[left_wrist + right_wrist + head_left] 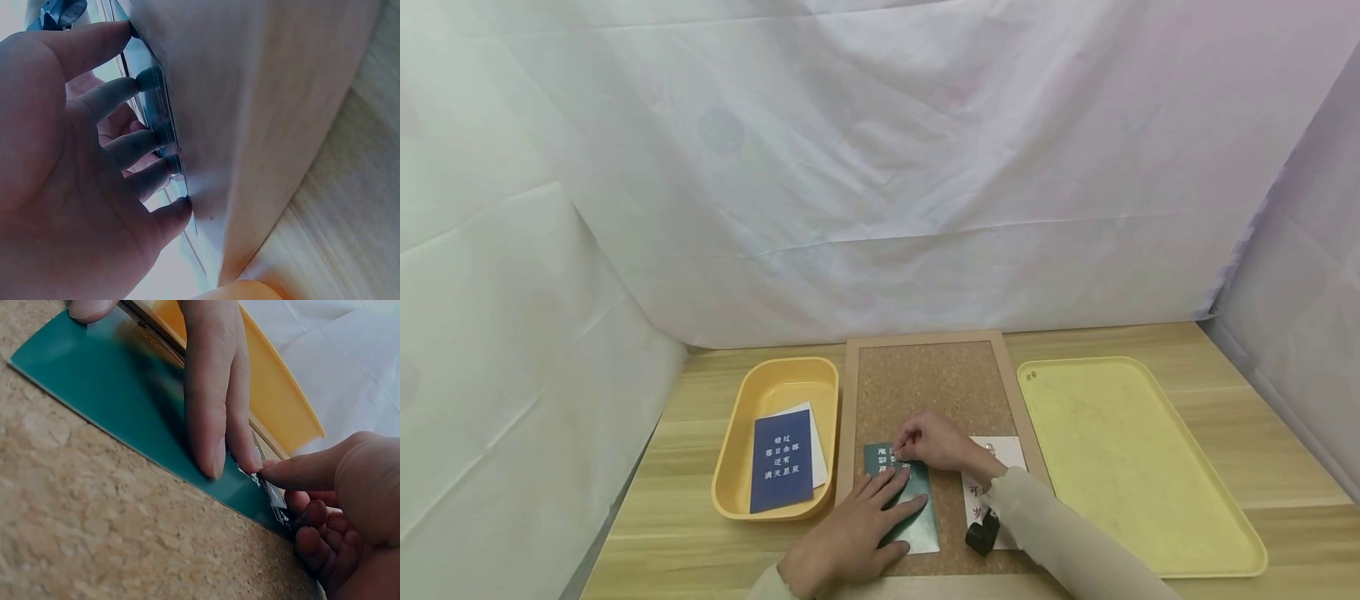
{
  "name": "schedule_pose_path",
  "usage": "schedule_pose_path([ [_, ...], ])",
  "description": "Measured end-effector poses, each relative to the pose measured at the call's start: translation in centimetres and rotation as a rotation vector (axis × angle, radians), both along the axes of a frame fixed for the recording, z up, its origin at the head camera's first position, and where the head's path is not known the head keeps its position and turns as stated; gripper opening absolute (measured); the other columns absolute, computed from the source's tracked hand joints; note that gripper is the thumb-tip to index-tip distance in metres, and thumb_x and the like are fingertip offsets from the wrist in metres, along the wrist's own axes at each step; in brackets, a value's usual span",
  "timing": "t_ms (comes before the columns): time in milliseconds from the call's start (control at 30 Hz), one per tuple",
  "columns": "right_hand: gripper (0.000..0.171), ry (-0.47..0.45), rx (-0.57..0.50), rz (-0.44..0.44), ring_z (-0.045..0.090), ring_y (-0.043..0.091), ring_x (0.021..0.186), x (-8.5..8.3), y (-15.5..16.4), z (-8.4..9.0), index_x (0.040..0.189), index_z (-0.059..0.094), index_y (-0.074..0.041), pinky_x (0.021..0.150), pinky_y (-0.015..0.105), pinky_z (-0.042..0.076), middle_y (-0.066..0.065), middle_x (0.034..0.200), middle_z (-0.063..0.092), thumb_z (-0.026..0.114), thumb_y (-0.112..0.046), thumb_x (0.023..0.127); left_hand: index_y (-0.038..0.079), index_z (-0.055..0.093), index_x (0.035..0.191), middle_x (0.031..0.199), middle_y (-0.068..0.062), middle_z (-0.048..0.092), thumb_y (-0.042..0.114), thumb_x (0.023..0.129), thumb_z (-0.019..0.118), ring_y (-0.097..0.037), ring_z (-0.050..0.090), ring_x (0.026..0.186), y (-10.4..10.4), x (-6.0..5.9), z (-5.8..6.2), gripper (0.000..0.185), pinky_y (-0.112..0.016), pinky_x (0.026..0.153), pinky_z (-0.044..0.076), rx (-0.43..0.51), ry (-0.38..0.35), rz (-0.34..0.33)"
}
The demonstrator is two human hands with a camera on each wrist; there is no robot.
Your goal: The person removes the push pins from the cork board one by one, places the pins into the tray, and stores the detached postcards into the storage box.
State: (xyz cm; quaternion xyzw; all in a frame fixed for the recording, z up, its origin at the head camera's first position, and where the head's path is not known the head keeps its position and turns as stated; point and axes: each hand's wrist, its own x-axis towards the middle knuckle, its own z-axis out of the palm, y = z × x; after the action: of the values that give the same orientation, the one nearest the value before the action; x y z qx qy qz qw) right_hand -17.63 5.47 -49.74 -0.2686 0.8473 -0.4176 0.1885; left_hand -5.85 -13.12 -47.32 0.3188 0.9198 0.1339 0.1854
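Basically, green card point(904, 500) lay flat on the corkboard point(925, 375), in its 7 o'clock corner, left edge near the wooden frame. Left hand point(850, 537) came in from 6 o'clock, fingers straight and spread, pressing the card down onto the cork; left wrist view showed the fingertips point(150, 78) flat against the card's surface. Right hand point(932, 442) sat at the card's 12 o'clock end, fingers curled, thumb and forefinger pinching something small at the card's top edge; too small to tell what. Right wrist view had the forefinger tip point(270, 467) touching the card right beside the left fingers point(212, 394).

White card point(996, 467) with red characters lay on the cork at 3 o'clock of the green one, partly under the right sleeve point(1060, 533). Small black object point(982, 532) on that wrist.

Yellow tub point(775, 383) sat on the table point(1225, 350) at 9 o'clock of the board, holding a blue card point(782, 460) with white characters on top of a white sheet. Yellow tray point(1135, 467) lay at 3 o'clock of the board. White cloth point(880, 167) hung behind and on both sides.
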Motion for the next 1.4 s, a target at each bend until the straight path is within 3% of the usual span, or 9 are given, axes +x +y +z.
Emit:
schedule_pose_path([
  [500,0.013,-0.019,-0.019,0.02,0.055,0.01,0.071,-0.1,0.1,0.0,0.08,0.075,-0.016,0.06,0.023,0.046,-0.007,0.079,0.065,0.071,-0.007,0.089,0.035,0.036,0.153,0.164,-0.003,0.023,0.045,0.1,0.052,-0.027,0.02,0.151,0.0,0.0,0.2,0.056,-0.057,0.119,0.023,0.005,-0.012,-0.001],
  [767,0.009,-0.151,-0.141,0.014,0.059,0.013,0.087,-0.4,1.0,-0.1,0.09,0.076,-0.014,0.075,0.027,0.048,-0.004,0.095,0.071,0.067,-0.011,0.093,0.037,0.035,0.153,0.165,-0.002,0.021,0.045,0.1,0.053,-0.027,0.019,0.152,0.0,0.0,0.2,0.057,-0.057,0.119,0.022,0.01,-0.027,0.01],
  [1133,0.004,-0.152,-0.117,-0.043,0.053,0.014,0.077,-0.5,1.0,-0.1,0.09,0.075,-0.016,0.065,0.026,0.043,-0.004,0.09,0.069,0.072,-0.019,0.091,0.038,0.035,0.153,0.165,-0.001,0.02,0.046,0.1,0.052,-0.027,0.018,0.152,0.1,0.0,0.2,0.056,-0.056,0.12,0.022,0.013,-0.039,0.02],
  [1400,0.005,-0.182,-0.146,-0.042,0.054,0.014,0.078,-0.4,1.0,0.2,0.092,0.074,-0.013,0.066,0.026,0.045,-0.002,0.09,0.069,0.071,-0.017,0.091,0.036,0.036,0.153,0.165,-0.003,0.021,0.044,0.1,0.052,-0.028,0.019,0.152,0.0,0.0,0.3,0.056,-0.056,0.119,0.023,0.016,-0.024,0.011],
])
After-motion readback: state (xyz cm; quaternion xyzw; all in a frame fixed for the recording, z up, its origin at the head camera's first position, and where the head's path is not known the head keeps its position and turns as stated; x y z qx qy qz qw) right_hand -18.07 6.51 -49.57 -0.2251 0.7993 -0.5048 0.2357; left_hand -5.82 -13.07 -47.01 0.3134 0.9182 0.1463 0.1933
